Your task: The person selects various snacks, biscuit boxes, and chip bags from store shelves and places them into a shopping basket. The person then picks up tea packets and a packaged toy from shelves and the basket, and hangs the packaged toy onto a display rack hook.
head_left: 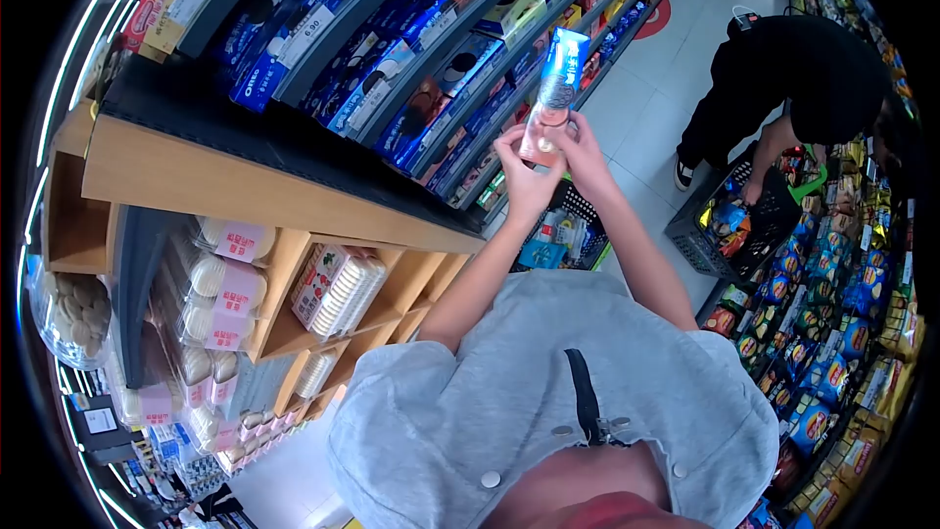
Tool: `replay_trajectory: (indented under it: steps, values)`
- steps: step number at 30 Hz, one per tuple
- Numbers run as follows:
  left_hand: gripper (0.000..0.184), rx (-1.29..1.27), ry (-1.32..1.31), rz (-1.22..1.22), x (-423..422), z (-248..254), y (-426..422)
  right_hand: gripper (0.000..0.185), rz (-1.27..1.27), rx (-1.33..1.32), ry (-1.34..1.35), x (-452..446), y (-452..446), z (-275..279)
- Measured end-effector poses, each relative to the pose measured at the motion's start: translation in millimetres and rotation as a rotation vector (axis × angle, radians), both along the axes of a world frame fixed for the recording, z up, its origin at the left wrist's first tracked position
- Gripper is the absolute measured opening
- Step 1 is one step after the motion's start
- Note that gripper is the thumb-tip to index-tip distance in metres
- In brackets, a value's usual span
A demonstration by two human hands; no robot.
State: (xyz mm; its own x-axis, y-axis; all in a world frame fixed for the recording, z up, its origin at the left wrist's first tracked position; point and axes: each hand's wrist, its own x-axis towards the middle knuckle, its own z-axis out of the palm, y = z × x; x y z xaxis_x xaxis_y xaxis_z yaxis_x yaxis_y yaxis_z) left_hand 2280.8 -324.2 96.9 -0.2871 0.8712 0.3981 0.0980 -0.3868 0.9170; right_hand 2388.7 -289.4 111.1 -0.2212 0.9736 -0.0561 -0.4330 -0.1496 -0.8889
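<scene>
In the head view, a blue and pink pack of sandwich cookies is held upright in front of me. My left hand is closed on its lower pink end from the left. My right hand grips the same end from the right, with its fingers bent round the wrapper. Just left of the pack run shelves of blue Oreo packs and other cookie boxes. Beyond my forearms, a dark shopping basket with several packaged goods stands low down, partly hidden by my arms.
At right, a person in black bends over a dark basket with a green handle and snack bags. Chip bags line the right-hand shelves. A wooden display with packed pale goods stands at left. Pale floor tiles run along the aisle.
</scene>
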Motion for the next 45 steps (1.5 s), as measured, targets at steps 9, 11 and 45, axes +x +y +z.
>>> replay_trajectory:
  steps: [9, 11, 45]
  values:
    - [0.087, -0.191, 0.087, -0.365, -122, 109, 47, 0.064, 0.418, 0.378, -0.478, 55, 37, 68]
    - [0.071, -0.294, 0.311, -0.63, -141, 128, 61, 0.063, 0.534, 0.42, -0.496, 59, 52, 73]
    - [0.059, -0.2, 0.769, 0.476, -214, 108, 211, 0.047, 0.2, -0.357, -0.589, 102, -143, -185]
